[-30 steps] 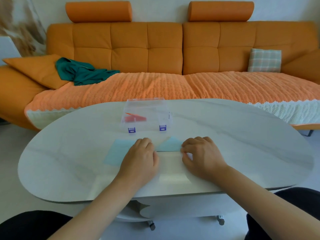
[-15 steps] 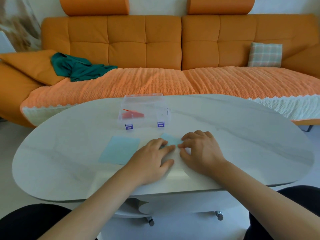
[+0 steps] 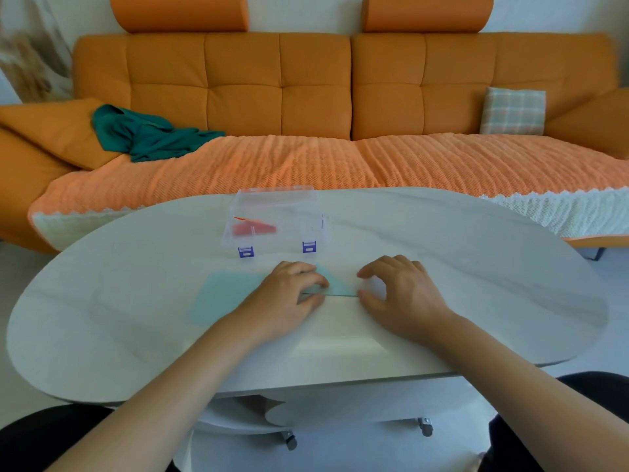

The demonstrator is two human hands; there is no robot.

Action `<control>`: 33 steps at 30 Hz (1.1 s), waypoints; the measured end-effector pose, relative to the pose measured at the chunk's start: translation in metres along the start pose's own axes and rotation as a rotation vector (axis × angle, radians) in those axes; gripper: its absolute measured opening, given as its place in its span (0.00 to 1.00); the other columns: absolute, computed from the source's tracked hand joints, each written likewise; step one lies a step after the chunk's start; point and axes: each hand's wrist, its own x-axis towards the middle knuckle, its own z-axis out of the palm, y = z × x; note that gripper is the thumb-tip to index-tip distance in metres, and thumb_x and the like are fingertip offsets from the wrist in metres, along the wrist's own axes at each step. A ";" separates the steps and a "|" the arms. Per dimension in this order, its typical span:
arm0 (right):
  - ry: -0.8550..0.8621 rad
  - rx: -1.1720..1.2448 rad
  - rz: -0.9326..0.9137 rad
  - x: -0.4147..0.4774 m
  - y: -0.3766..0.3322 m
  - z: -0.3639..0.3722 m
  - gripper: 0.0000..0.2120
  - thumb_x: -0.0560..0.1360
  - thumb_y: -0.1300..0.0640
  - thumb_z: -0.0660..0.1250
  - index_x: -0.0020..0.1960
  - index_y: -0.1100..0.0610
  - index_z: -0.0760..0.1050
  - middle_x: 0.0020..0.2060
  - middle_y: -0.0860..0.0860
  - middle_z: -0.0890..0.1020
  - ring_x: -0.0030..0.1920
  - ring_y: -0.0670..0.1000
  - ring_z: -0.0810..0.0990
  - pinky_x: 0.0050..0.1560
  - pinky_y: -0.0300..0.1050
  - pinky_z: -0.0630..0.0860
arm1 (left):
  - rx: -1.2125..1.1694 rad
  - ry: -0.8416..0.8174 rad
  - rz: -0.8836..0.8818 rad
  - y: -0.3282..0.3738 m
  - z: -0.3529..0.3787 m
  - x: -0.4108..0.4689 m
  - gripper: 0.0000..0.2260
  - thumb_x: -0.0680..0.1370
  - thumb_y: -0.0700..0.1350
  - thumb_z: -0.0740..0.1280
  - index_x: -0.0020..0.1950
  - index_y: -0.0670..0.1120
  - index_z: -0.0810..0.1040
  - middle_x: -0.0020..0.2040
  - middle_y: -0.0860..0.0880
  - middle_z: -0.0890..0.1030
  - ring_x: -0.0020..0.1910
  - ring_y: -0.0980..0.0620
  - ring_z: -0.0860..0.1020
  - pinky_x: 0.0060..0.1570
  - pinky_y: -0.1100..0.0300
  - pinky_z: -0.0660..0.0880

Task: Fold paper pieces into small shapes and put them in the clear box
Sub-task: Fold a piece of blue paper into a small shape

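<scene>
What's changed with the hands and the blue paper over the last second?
The right hand has slid rightward off the light blue folded paper triangle and lifted its fingers, so more of the triangle and its crease now show. The left hand moved right and presses the triangle's left end. Unchanged: the flat light blue paper square on the white oval table, and the clear plastic box with the red folded piece inside.

Folded blue triangle [image 3: 335, 284] lies flat before clear box [image 3: 277, 219] holding red paper [image 3: 253, 228].
</scene>
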 end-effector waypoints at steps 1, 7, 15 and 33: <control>-0.021 0.024 -0.022 0.003 -0.001 0.000 0.15 0.75 0.44 0.66 0.60 0.45 0.76 0.55 0.41 0.80 0.57 0.48 0.75 0.61 0.45 0.68 | 0.011 0.008 0.017 -0.003 -0.002 0.002 0.14 0.79 0.51 0.68 0.65 0.53 0.79 0.66 0.54 0.75 0.67 0.54 0.67 0.71 0.61 0.61; -0.075 0.092 -0.184 0.017 -0.008 0.007 0.25 0.71 0.36 0.66 0.66 0.44 0.73 0.52 0.39 0.79 0.56 0.46 0.75 0.59 0.45 0.72 | 0.224 0.027 0.206 -0.014 -0.007 0.013 0.16 0.79 0.54 0.63 0.57 0.48 0.85 0.54 0.51 0.84 0.50 0.47 0.79 0.54 0.63 0.70; 0.056 -0.040 -0.405 0.033 -0.007 0.013 0.13 0.73 0.50 0.71 0.57 0.49 0.82 0.42 0.45 0.84 0.41 0.51 0.81 0.39 0.45 0.76 | 0.169 0.053 0.240 -0.021 -0.006 0.014 0.22 0.76 0.61 0.63 0.60 0.48 0.81 0.52 0.54 0.83 0.50 0.54 0.75 0.53 0.65 0.70; -0.157 0.983 0.243 0.032 -0.041 -0.028 0.10 0.72 0.43 0.72 0.50 0.45 0.83 0.42 0.52 0.82 0.40 0.47 0.75 0.42 0.38 0.71 | -0.252 0.149 -0.120 0.011 -0.034 0.003 0.03 0.77 0.48 0.69 0.46 0.54 0.84 0.40 0.59 0.85 0.40 0.57 0.82 0.42 0.59 0.76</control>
